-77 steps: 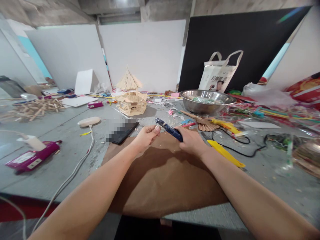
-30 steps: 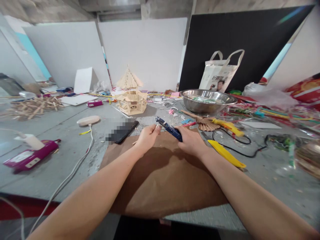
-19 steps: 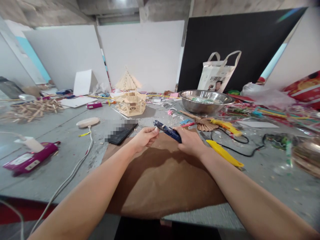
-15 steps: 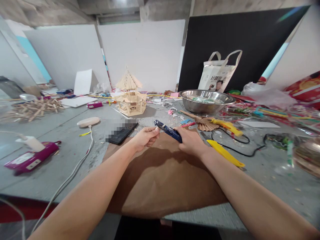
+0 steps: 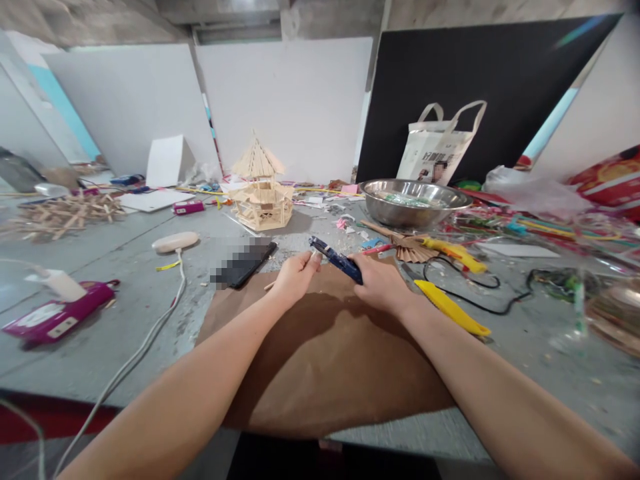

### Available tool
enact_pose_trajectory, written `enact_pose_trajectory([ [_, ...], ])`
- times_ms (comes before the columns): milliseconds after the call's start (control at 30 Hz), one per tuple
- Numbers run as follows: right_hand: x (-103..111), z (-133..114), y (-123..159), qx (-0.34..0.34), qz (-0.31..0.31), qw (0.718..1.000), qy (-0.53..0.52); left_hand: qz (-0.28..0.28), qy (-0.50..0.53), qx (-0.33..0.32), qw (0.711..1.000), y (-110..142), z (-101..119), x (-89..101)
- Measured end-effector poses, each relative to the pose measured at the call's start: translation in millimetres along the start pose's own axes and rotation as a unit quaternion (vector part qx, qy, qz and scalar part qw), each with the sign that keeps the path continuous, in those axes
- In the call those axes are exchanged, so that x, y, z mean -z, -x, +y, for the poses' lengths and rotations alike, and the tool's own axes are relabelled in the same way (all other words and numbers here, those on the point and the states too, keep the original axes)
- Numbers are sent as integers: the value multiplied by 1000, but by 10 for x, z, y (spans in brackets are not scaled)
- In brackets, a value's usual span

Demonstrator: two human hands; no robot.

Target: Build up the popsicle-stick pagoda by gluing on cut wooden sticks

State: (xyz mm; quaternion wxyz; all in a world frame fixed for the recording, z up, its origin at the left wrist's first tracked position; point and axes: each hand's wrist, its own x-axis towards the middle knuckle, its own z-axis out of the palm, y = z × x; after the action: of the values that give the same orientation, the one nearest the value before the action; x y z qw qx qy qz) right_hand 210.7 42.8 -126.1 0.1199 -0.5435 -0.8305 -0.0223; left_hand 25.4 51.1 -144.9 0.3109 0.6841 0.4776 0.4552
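Observation:
My right hand (image 5: 377, 280) is closed around a long, dark blue hand tool (image 5: 336, 259) whose exact kind I cannot make out. The tool slants up and left, its far end close to my left fingertips. My left hand (image 5: 299, 275) is pinched shut on a thin wooden stick (image 5: 270, 286), one end of which pokes out behind the hand. A small pale tip (image 5: 314, 253) shows at the thumb, against the tool's end. Both hands are above a brown sheet (image 5: 345, 373) on the table. A black phone (image 5: 245, 261) lies just left of my left hand.
A stick-built pavilion model (image 5: 261, 193) stands farther back. Loose sticks (image 5: 67, 215), a purple power strip (image 5: 63, 310) and a white cable (image 5: 135, 363) lie left. To the right are a steel bowl (image 5: 413, 207), a yellow glue gun (image 5: 457, 255) and a yellow cutter (image 5: 450, 307).
My left hand has turned slightly, and a stick end now shows behind it. The tool's far end has risen a little; my right hand has barely moved.

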Motion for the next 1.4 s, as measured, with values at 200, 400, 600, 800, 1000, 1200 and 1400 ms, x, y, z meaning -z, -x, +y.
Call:
enact_pose_trajectory([
  [200, -7, 47, 21, 22, 4, 1000, -3, -101, 168, 76, 978, 5, 87, 47],
  [400, -8, 59, 33, 33, 9, 999, 10, -213, 269, 149, 928, -5, 94, 142],
  [600, 5, 45, 21, 31, 3, 1000, 6, -231, 288, 150, 917, -19, 76, 178],
  [800, -13, 48, 1, 24, -1, 1000, -7, -169, 258, 149, 940, -7, 89, 102],
  [1000, -58, 111, -19, 16, 4, 1000, -7, -127, 259, 137, 948, 13, 126, 25],
  [1200, -44, 126, -10, 54, 28, 998, -6, -240, 344, 160, 893, 13, 74, 118],
  [1400, -94, 312, -67, 3, 66, 997, 50, -241, 322, 129, 906, 10, 12, 161],
])
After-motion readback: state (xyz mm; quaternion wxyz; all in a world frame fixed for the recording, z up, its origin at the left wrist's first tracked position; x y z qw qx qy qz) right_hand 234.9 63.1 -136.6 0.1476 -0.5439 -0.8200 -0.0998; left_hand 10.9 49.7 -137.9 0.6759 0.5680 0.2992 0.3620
